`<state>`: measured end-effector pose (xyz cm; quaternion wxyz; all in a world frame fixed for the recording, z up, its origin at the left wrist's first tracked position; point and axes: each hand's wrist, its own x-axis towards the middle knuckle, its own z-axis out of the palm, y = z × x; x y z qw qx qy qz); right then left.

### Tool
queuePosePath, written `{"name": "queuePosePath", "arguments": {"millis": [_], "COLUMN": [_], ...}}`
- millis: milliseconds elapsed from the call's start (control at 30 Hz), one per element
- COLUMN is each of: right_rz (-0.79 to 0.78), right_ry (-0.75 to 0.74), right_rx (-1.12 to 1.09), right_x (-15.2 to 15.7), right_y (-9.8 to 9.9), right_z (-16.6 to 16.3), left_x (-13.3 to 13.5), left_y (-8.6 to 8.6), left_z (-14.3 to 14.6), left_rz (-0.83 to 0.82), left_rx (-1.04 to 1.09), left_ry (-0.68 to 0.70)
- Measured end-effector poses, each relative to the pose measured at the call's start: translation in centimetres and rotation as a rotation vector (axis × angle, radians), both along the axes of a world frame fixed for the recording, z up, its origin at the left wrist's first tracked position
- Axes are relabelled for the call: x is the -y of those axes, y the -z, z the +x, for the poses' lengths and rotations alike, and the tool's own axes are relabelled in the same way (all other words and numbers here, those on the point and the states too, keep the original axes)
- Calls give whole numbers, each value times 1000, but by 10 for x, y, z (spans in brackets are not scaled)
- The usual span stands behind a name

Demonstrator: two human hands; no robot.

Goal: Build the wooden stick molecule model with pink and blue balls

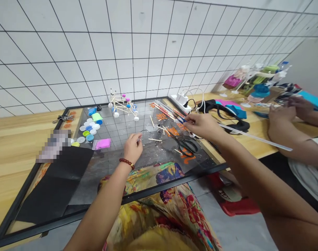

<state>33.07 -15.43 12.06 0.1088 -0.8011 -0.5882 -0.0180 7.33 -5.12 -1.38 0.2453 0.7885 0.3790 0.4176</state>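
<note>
My left hand (133, 148), with a red bead bracelet at the wrist, is over the dark glossy board (117, 132). Its fingers are curled together; what they hold, if anything, is hidden. A thin dark strand shows just beyond them. My right hand (200, 124) pinches something small and blue by a bundle of red and white sticks (165, 109). Its exact kind is unclear. Black-handled scissors (186, 146) lie below that hand. Short wooden sticks (155, 140) and white crumbs are scattered between my hands. A stick model with coloured clay joints (122, 106) stands at the back.
Round lids and clay tubs (89, 129), a pink clay packet (102, 143) and black sheets (54, 184) are at left. A long translucent strip (255, 137) reaches right from behind my right forearm. A power strip (181, 101) and another person's hands (281, 115) are at right.
</note>
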Motion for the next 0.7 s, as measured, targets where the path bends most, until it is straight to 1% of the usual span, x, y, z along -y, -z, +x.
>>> {"name": "queuePosePath", "arguments": {"millis": [67, 100, 167, 200, 267, 367, 433, 467, 500, 567, 633, 700], "right_rz": [137, 180, 218, 211, 153, 44, 15, 5, -3, -40, -102, -157], "right_ry": [-64, -105, -177, -216, -305, -419, -440, -427, -401, -319, -235, -136], "right_rx": [-156, -216, -306, -342, -397, -423, -407, -394, -385, -362, -335, -317], "right_x": [11, 15, 20, 21, 19, 9, 4, 4, 6, 18, 41, 68], "right_y": [-7, -11, -17, -19, -21, -21, -21, -20, -19, -14, -3, 15], "right_z": [-1, -2, -6, -9, -18, -30, -31, -28, -22, -3, 20, 40], "left_x": [3, 6, 12, 16, 23, 31, 31, 29, 26, 19, 10, 2], "left_y": [-1, -3, -7, -11, -20, -35, -41, -43, -42, -39, -34, -29], "left_z": [0, 1, 2, 3, 9, 27, 41, 47, 52, 56, 54, 49], "left_rz": [18, 25, 0, -37, -148, -345, -535, -635, -720, -811, -841, -816], "left_rx": [20, 35, 85, 123, 213, 335, 403, 442, 472, 560, 642, 677], "left_ry": [3, 9, 36, 64, 146, 313, 453, 489, 488, 387, 283, 217]}}
